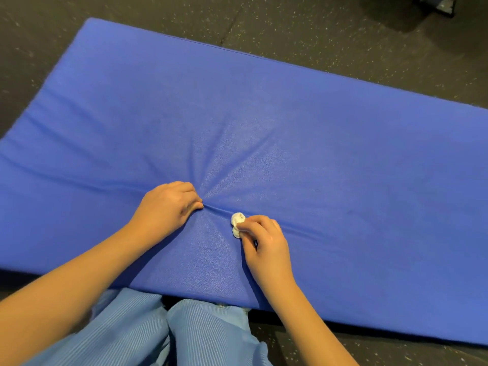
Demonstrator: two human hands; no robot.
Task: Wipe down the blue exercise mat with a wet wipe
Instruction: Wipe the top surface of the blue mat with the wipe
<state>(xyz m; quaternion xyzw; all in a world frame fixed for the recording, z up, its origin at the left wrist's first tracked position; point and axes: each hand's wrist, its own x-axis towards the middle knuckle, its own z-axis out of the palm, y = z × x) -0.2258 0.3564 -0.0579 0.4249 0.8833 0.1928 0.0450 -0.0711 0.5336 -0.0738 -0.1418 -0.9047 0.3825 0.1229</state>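
Observation:
A large blue exercise mat [264, 122] lies on the dark floor and fills most of the view. My right hand [266, 247] pinches a small crumpled white wet wipe [237, 223] and holds it against the mat near its front middle. My left hand [167, 206] presses down on the mat just left of the wipe, fingers curled under; creases in the mat's cover radiate from under its knuckles. A fold line runs across the mat between the two hands.
Dark speckled rubber flooring [317, 30] surrounds the mat. My knees in light blue ribbed trousers [158, 331] touch the mat's front edge. A dark piece of equipment [438, 3] stands at the far top right.

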